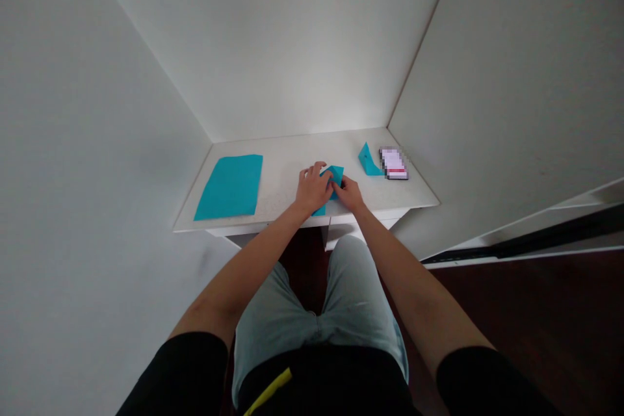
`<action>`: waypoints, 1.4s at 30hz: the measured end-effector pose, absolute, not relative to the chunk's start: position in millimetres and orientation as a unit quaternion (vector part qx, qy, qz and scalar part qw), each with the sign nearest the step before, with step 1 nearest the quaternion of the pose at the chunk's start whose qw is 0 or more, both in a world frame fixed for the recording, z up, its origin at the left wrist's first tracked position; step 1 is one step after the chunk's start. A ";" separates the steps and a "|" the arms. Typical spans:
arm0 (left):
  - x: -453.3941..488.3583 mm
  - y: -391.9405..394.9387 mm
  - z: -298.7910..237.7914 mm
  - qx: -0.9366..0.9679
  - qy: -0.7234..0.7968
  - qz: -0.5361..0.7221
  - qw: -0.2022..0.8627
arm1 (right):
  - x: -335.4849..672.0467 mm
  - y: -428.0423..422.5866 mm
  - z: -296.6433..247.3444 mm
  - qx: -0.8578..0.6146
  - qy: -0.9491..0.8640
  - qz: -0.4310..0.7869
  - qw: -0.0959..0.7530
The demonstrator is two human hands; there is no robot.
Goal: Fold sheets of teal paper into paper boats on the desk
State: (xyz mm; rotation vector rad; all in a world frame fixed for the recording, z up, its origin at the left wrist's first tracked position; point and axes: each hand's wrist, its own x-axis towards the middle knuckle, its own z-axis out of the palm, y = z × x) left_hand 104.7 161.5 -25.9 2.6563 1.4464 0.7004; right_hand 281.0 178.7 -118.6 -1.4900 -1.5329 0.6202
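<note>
Between my hands, near the desk's front edge, is a folded piece of blue paper (335, 174). My left hand (313, 188) lies over its left side, fingers bent, with thumb and fingertips on the paper. On the right side, my right hand (349, 193) pinches the paper's edge between thumb and fingers. A lower flap of the paper shows beneath my left wrist. Part of the folds is hidden by my fingers.
A flat stack or sheet of blue paper (231, 186) lies at the left of the white desk (280, 172). At the back right stands a folded blue paper figure (368, 161), beside a phone (394, 162) with its screen lit. Walls enclose the desk at back, left and right.
</note>
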 end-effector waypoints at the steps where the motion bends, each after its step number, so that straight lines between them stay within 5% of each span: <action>1: 108.3 162.4 -23.7 0.852 0.480 0.211 0.012 | 280.7 178.0 -118.1 -0.596 -0.620 0.251 0.445; 17: 106.9 196.1 -10.1 0.848 0.521 0.094 -0.027 | 275.0 169.3 -105.1 -0.620 -0.644 0.223 0.389; 32: 57.2 233.5 -5.9 0.508 0.581 0.397 0.497 | 279.7 177.8 -114.6 -0.588 -0.623 0.245 0.455; 42: 32.5 225.6 -47.2 0.418 0.647 0.392 0.503 | 280.0 175.3 -110.3 -0.589 -0.609 0.279 0.452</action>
